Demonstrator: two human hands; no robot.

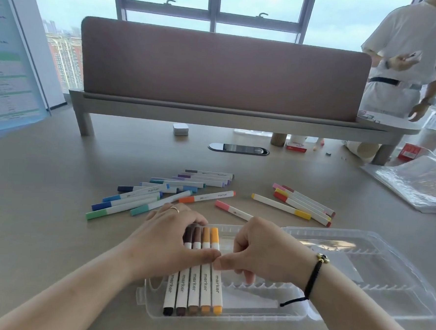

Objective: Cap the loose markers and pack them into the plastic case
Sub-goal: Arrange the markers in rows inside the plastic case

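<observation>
Orange marker [215, 279], under both thumbs, cased

High-rise office: desk divider [224, 68], city window [213, 9]

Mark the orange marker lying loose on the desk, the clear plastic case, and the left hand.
orange marker [207, 197]: head view, middle of its white barrel.
plastic case [261, 311]: head view, near wall.
left hand [168, 234]: head view, back of the hand.

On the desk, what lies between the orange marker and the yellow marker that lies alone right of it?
In the head view, a single pink marker lies between the orange marker and the yellow marker, nearer the hands; otherwise bare desk.
</observation>
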